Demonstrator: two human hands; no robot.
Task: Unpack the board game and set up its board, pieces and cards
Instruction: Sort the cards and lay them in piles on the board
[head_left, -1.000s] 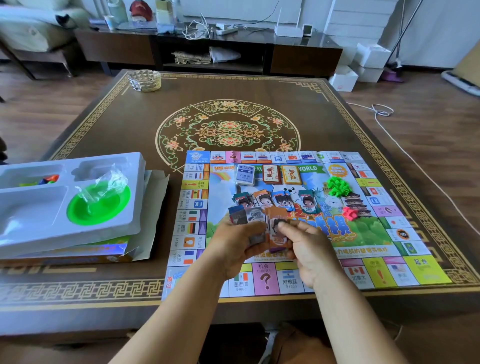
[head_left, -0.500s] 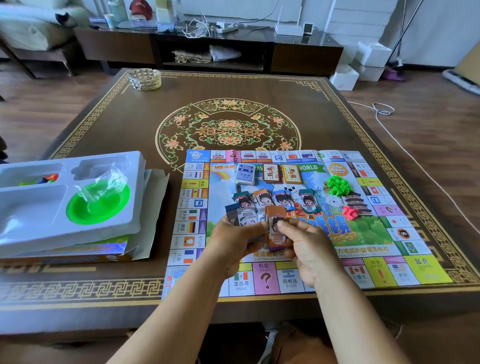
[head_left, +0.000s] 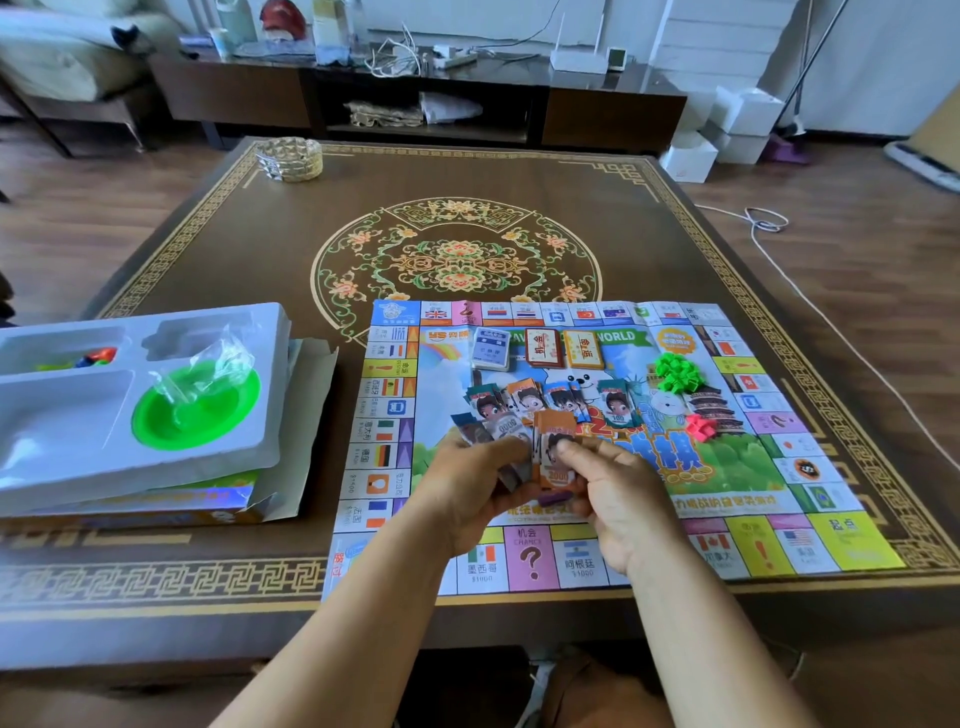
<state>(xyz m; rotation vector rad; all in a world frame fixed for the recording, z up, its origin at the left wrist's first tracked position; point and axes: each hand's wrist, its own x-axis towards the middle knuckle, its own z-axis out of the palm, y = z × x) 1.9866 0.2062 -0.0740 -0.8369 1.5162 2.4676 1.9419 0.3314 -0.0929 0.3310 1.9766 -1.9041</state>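
Observation:
The colourful game board (head_left: 737, 499) lies flat at the table's near right. On it sit three card decks (head_left: 540, 348), a row of play-money piles (head_left: 561, 400), a heap of green houses (head_left: 678, 371) and a few pink pieces (head_left: 701, 427). Over the board's near middle, my left hand (head_left: 467, 493) holds a fanned bundle of play-money notes (head_left: 498, 428). My right hand (head_left: 623, 499) pinches an orange stack of notes (head_left: 556, 467) from the same bundle.
A white plastic tray (head_left: 62, 457) rests on the game box (head_left: 156, 512) at the left, holding a green bowl (head_left: 202, 410) with a clear bag and some coloured pieces (head_left: 96, 357). A gold woven dish (head_left: 289, 158) stands at the table's far left.
Both hands stay over the board's near middle. My fingers have shifted slightly on the notes, and the orange stack stands a little more apart from the fan.

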